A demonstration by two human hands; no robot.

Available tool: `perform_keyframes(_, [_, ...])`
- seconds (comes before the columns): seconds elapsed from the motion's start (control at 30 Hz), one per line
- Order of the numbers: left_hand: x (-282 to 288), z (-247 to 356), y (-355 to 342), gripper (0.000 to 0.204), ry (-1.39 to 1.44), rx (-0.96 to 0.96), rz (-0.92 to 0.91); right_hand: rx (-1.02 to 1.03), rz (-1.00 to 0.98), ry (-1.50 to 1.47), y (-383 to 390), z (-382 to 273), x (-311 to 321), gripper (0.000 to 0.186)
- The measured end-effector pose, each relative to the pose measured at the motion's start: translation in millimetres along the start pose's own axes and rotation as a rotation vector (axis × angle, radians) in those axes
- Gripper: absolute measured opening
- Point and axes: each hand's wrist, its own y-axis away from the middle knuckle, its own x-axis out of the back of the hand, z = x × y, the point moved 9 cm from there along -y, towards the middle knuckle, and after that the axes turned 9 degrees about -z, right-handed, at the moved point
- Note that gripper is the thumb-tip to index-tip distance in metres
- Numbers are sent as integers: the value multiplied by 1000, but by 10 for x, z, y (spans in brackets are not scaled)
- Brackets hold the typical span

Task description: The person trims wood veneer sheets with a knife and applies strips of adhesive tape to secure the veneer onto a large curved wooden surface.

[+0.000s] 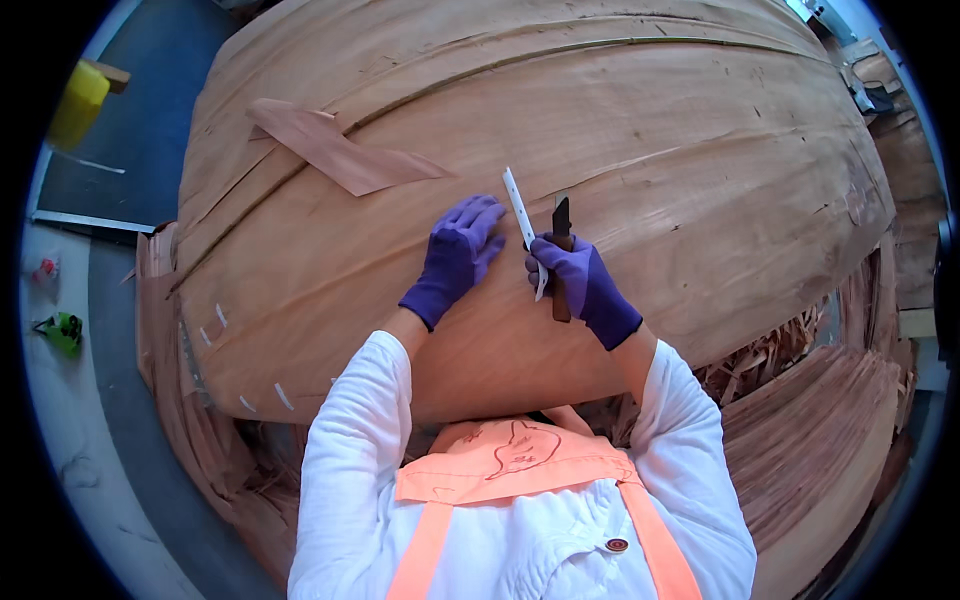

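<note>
A broad, pale-brown sheet of wood veneer (640, 150), rippled and crossed by long seams, lies spread before the person and takes up most of the view. The step in hand looks like mending or joining its surface; the next move probably calls for laying a narrow piece flat while the veneer is held smooth and the blade kept clear. By its near right edge sits a heap of reddish-brown, layered veneer strips (810, 450), and on top, toward the far left, a loose, angular, pinkish-brown veneer offcut (350, 160). The left hand (455, 262), in a purple glove, rests palm down on the sheet, fingers extended and close together, thumb apart, holding nothing visible. The right hand (580, 285), gloved alike, is curled around a dark-bladed knife with a brown handle (562, 222), blade pointing away, and also pinches a slim white strip with dark dots (517, 205) near its lower end. Short white strip pieces (284, 396) dot the near left corner.
</note>
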Motion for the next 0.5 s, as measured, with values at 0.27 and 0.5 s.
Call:
perform_keyframes(0.27, [29, 71, -129, 41, 6, -46, 25, -57, 138, 137, 221, 74, 17, 19])
perform_keyframes(0.5, [-183, 162, -113, 48, -391, -164, -152, -60, 178, 309, 269, 29, 69, 19])
